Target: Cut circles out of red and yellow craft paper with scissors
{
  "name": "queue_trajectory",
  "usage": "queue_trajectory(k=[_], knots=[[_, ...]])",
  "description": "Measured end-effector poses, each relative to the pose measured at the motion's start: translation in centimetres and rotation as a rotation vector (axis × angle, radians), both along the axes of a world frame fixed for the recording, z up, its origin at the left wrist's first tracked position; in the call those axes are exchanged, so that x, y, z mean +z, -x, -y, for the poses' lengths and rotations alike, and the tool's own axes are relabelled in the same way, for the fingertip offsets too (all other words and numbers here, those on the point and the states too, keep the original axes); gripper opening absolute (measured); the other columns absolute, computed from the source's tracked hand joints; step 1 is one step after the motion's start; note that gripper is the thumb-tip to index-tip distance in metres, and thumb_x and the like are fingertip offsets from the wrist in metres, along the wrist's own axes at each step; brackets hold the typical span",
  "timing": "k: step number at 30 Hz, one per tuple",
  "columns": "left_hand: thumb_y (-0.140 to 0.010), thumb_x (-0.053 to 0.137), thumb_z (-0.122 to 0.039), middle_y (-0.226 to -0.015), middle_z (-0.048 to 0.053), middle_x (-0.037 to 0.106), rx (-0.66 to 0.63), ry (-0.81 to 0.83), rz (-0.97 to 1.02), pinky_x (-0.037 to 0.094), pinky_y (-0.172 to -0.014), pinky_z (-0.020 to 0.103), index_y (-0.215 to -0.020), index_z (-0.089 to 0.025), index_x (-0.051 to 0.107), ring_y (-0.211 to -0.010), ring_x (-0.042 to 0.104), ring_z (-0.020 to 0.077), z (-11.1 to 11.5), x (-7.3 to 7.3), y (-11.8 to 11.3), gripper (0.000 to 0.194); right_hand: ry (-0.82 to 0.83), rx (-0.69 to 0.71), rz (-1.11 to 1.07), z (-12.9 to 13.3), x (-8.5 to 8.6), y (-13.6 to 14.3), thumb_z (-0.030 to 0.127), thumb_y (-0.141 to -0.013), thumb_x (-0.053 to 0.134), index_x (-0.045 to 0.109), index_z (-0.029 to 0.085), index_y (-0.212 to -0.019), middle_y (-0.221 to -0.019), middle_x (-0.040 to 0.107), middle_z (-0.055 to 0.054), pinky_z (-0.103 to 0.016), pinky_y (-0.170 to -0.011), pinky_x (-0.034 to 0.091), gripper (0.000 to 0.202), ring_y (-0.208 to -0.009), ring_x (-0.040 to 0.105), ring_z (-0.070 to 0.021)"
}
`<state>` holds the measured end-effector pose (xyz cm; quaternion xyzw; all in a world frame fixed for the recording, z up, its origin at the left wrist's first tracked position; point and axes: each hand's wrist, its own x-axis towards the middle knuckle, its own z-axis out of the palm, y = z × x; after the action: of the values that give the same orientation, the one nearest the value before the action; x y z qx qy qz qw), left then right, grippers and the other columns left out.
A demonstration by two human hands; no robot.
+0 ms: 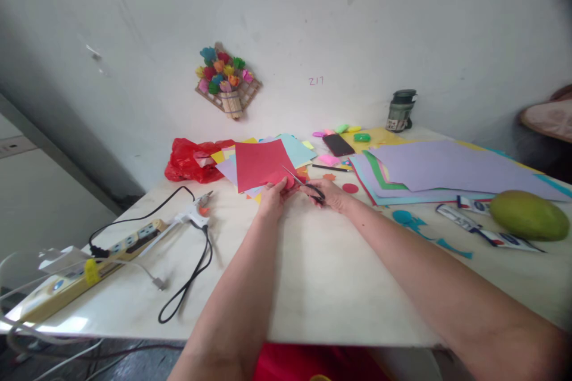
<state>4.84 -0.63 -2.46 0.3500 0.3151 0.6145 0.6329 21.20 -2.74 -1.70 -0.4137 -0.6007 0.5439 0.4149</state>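
Observation:
In the middle of the table, my left hand [273, 197] is closed on a small piece of red paper [289, 183]. My right hand [328, 193] has its fingers around the handles of black-handled scissors [316, 191], whose blades point up and left, over the red piece. Behind my left hand a large red sheet [259, 161] lies on a pile of coloured papers. A red paper circle [350, 188] rests just right of my right hand, and an orange paper scrap [329, 177] lies behind it.
A glue gun [196, 212] and power strip [129, 243] with cables occupy the left. Large purple sheets [447, 166], a mango [529, 215], glue tubes [458, 217] and blue scraps [404, 218] are on the right. A phone [338, 144] and bottle [400, 111] stand or lie at the back.

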Motion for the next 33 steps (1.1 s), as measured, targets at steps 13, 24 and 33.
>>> queue_trajectory(k=[13,24,33], knots=[[-0.070,0.070,-0.013,-0.069,0.005,0.067,0.086,0.040,0.043,0.053,-0.073,0.035,-0.068,-0.013,0.061,-0.065,0.066,0.0183,-0.08,0.14,-0.13,0.009,0.000,-0.006,0.002,-0.11,-0.09,-0.02,0.050,-0.059,0.079,0.054,0.016,-0.066,-0.046,0.051,0.005,-0.018,-0.034,0.032,0.043,-0.036,0.040,-0.0052],[-0.069,0.075,-0.017,-0.070,0.004,0.067,0.108,0.038,0.068,0.054,-0.075,0.037,-0.070,-0.014,0.062,-0.066,0.066,0.0182,-0.10,0.20,-0.22,0.014,0.014,-0.005,0.004,-0.15,-0.17,0.04,0.049,-0.059,0.079,0.059,0.015,-0.073,-0.045,0.051,0.005,-0.018,-0.034,0.031,0.042,-0.036,0.039,-0.0052],[-0.070,0.073,-0.014,-0.071,0.006,0.067,0.096,0.039,0.094,0.054,-0.079,0.040,-0.070,-0.012,0.062,-0.067,0.066,0.0193,-0.33,-0.02,-0.04,0.010,0.021,0.005,0.008,0.07,0.10,-0.02,0.049,-0.059,0.079,0.058,0.015,-0.072,-0.043,0.049,0.006,-0.017,-0.033,0.030,0.042,-0.035,0.038,-0.0051]])
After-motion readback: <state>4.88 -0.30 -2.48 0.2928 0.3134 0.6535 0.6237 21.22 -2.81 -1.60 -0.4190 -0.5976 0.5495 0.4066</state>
